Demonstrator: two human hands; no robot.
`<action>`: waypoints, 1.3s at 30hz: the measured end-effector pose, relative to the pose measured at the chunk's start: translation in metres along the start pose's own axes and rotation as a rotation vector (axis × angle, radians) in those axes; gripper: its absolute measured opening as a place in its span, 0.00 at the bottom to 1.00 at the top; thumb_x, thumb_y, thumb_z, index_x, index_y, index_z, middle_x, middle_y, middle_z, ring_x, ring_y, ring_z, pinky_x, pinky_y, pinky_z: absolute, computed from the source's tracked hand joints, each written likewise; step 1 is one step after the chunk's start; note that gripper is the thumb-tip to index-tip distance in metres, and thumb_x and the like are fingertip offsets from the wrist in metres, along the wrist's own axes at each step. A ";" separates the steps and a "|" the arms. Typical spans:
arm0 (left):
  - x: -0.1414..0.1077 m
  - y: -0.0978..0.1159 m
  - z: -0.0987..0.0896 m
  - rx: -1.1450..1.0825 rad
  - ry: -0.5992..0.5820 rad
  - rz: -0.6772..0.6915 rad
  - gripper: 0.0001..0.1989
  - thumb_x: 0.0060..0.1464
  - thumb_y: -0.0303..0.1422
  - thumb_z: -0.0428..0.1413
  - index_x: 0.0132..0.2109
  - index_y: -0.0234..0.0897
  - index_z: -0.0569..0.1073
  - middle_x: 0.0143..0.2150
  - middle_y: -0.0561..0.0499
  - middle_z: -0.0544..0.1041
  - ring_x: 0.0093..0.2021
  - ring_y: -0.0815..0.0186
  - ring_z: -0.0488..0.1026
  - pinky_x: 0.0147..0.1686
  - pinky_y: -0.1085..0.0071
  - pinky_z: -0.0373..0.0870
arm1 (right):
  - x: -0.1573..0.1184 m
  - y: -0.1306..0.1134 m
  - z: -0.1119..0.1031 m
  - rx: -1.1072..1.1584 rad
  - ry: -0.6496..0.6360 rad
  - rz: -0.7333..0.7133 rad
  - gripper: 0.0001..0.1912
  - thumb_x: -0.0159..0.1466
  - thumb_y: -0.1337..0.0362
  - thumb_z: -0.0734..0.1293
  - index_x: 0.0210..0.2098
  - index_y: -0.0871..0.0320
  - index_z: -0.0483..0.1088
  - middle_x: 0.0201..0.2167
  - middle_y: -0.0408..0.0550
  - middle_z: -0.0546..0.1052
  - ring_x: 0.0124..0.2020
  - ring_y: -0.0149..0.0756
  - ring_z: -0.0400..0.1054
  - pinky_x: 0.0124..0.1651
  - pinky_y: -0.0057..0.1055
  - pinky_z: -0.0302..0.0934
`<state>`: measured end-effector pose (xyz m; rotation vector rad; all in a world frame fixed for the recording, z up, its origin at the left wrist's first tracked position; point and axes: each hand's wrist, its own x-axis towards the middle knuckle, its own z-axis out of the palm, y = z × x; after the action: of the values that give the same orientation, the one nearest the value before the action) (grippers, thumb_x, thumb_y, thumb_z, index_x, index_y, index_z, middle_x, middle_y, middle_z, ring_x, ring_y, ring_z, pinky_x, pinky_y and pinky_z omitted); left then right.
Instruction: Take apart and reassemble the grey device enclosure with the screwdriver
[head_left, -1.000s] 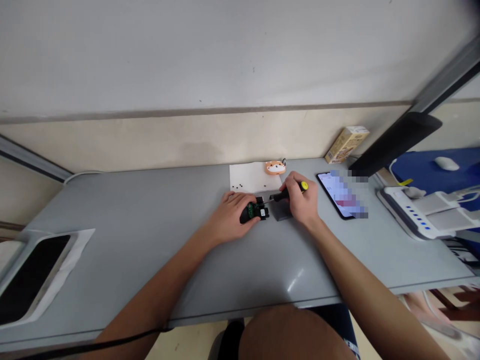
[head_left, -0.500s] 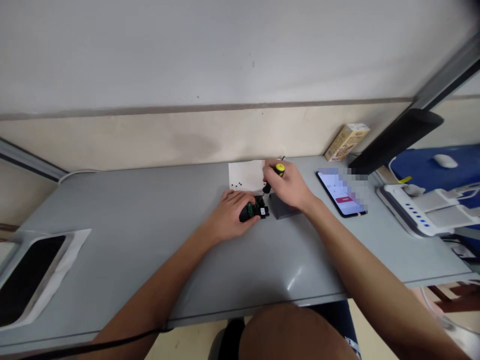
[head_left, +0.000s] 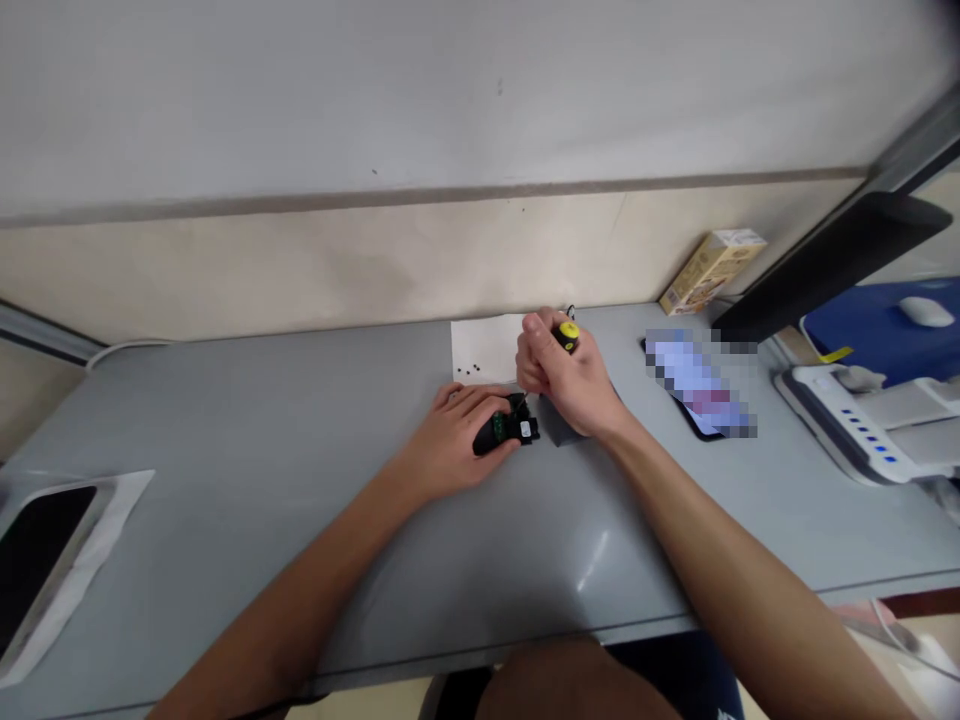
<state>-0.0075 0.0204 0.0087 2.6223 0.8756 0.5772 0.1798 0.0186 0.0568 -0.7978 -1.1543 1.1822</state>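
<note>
My left hand (head_left: 454, 440) is closed around a small black device with a green circuit board (head_left: 526, 430), pressing it to the grey table. A small white label shows on its right part. In my right hand (head_left: 564, 372) is a screwdriver (head_left: 568, 336) with a black and yellow handle, its fingers wrapped round it. The shaft slants down to the upper part of the device; the tip is too small to make out. Partly under my right hand lies a dark grey flat object (head_left: 564, 428). Behind the device, several tiny dark pieces, perhaps screws (head_left: 469, 371), rest on white paper (head_left: 480, 342).
To the right lie a phone (head_left: 694, 385), a white power strip (head_left: 847, 425) with plugs, and a blue pad (head_left: 877, 325) bearing a white mouse (head_left: 926, 311). A carton (head_left: 712, 270) and a black slanted panel (head_left: 832, 265) stand near the wall. A dark-screened device (head_left: 37, 555) sits far left.
My right hand has turned on the screwdriver, its thumb now raised and the handle tipped further right. The left hand still holds the device. The whole view has shifted slightly.
</note>
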 end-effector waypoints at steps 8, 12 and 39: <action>0.001 0.002 -0.004 -0.003 0.001 0.021 0.08 0.65 0.37 0.58 0.49 0.43 0.73 0.60 0.49 0.77 0.61 0.56 0.73 0.64 0.54 0.60 | -0.001 0.002 0.002 -0.017 0.059 -0.035 0.25 0.69 0.47 0.67 0.26 0.53 0.54 0.19 0.35 0.56 0.20 0.26 0.51 0.23 0.29 0.49; 0.000 0.000 -0.002 0.008 0.010 0.014 0.08 0.66 0.38 0.58 0.50 0.43 0.74 0.59 0.49 0.77 0.60 0.57 0.74 0.64 0.54 0.60 | -0.002 0.002 0.005 -0.070 0.080 -0.042 0.25 0.68 0.46 0.67 0.25 0.53 0.54 0.19 0.36 0.58 0.21 0.27 0.52 0.24 0.29 0.51; 0.000 -0.001 -0.003 0.029 0.029 0.040 0.10 0.66 0.40 0.57 0.50 0.43 0.77 0.61 0.47 0.77 0.59 0.57 0.75 0.66 0.53 0.61 | 0.005 -0.002 -0.007 0.075 0.080 0.039 0.27 0.66 0.33 0.59 0.39 0.50 0.66 0.23 0.38 0.61 0.21 0.30 0.57 0.26 0.31 0.58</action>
<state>-0.0097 0.0213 0.0113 2.6693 0.8482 0.6188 0.1869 0.0233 0.0580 -0.8070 -1.0270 1.2078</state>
